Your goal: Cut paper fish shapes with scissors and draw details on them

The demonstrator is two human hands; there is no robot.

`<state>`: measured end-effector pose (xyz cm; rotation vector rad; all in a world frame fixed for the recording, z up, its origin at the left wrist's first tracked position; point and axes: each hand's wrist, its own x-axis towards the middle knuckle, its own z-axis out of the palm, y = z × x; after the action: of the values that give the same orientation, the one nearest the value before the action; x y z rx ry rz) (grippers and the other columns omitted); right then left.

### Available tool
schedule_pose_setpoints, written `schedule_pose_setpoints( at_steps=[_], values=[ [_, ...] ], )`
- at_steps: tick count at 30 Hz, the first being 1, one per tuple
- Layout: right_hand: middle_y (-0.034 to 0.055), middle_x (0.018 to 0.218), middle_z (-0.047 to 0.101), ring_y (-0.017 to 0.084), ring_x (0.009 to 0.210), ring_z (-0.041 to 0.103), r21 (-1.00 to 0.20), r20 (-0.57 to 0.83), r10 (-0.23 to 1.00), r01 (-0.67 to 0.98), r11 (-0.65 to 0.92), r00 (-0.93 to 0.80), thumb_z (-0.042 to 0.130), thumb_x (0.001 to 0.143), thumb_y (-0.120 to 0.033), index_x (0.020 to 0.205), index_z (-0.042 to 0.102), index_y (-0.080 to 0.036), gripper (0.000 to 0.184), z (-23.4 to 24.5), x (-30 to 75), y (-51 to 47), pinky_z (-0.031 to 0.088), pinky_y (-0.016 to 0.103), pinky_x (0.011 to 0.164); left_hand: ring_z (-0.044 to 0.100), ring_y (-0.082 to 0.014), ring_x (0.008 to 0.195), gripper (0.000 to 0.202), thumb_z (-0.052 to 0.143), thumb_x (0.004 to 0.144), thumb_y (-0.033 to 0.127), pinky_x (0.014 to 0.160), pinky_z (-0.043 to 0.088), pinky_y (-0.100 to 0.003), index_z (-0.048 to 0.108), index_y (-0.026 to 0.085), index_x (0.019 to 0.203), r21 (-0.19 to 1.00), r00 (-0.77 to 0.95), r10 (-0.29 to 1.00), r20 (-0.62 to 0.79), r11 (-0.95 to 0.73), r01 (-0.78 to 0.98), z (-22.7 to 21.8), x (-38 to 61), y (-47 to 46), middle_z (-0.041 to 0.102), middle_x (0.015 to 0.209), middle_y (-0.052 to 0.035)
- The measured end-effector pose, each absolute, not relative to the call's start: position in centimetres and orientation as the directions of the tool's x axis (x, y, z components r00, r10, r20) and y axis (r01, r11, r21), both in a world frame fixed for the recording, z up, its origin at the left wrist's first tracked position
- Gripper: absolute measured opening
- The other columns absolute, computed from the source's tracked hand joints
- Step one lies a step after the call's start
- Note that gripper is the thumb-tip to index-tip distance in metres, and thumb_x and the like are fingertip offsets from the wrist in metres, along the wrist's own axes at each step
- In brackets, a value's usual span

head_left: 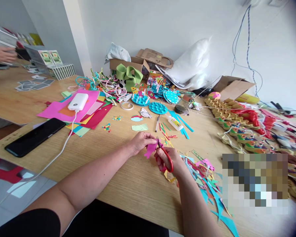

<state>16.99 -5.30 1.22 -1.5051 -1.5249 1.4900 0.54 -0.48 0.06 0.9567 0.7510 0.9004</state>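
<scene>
My left hand [141,142] pinches a small piece of magenta paper [151,149] with an irregular cut outline. In my right hand [171,158] are scissors with red handles [168,159], their dark blades pointing up beside the paper's right edge. Whether the blades touch the paper I cannot tell. Just beyond my hands lie thin coloured paper strips [166,135], a pen [157,123] and a white glue bottle [175,122]. A pale green paper piece [139,127] and fish-shaped cutouts [136,118] rest farther back.
Coloured paper scraps [207,177] spread right of my right forearm. At left are a black phone [36,136], paper sheets [93,117] and a white power bank [78,101] with a cable. Blue discs [158,108] and a jar [184,102] stand behind. Another person's hand [2,53] shows far left.
</scene>
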Motion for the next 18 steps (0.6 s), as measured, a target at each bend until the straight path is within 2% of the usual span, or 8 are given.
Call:
schedule_pose_setpoints(
  at_steps=[7, 18],
  values=[
    [-0.0007, 0.05, 0.06, 0.014, 0.04, 0.057, -0.914, -0.299, 0.913, 0.357, -0.191, -0.278, 0.067, 0.07, -0.065, 0.07, 0.059, -0.017, 0.048, 1.81, 17.25, -5.47, 0.042, 0.023, 0.039, 0.062, -0.0135, 0.056, 0.028, 0.08, 0.056, 0.031, 0.06, 0.045, -0.026, 0.066, 0.011, 0.071, 0.912, 0.456, 0.877, -0.153, 0.303, -0.277, 0.08, 0.44, -0.33, 0.069, 0.064, -0.0042],
    [-0.0005, 0.048, 0.057, 0.013, 0.038, 0.055, -0.92, -0.275, 0.913, 0.359, -0.159, -0.302, 0.068, 0.073, -0.062, 0.062, 0.056, -0.018, 0.047, 1.42, 17.46, -5.34, 0.041, 0.022, 0.038, 0.058, -0.0107, 0.052, 0.027, 0.082, 0.054, 0.029, 0.057, 0.042, -0.024, 0.067, 0.012, 0.068, 0.915, 0.451, 0.88, -0.147, 0.294, -0.275, -0.1, 0.47, -0.19, 0.067, 0.061, -0.0019]
  ],
)
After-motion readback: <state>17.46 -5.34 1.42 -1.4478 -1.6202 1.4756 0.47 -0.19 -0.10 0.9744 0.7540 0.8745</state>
